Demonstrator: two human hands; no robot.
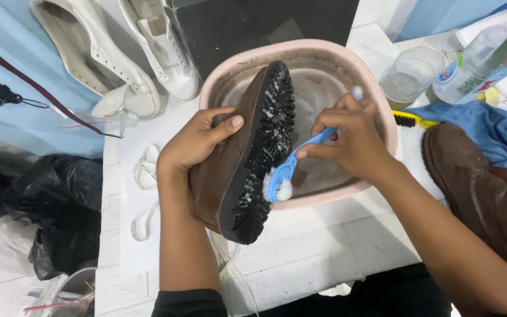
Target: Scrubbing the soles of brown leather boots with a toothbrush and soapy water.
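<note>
Scrubbing a boot sole over a basin.
Left hand (198, 141) clamped round boot (224, 170); right hand (350, 138) pinching brush (291, 167) (bristles on wet tread). Best kept angled, working groove by groove above basin (382, 117).

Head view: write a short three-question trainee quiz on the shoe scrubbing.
1. True or false: the left hand holds the brown shoe with its black sole turned up.
2. What does the right hand grip? A) blue brush B) sponge C) cloth
3. Fill in: the shoe is held over a pink ___.

Key: 1 true; 2 A; 3 basin.
</note>
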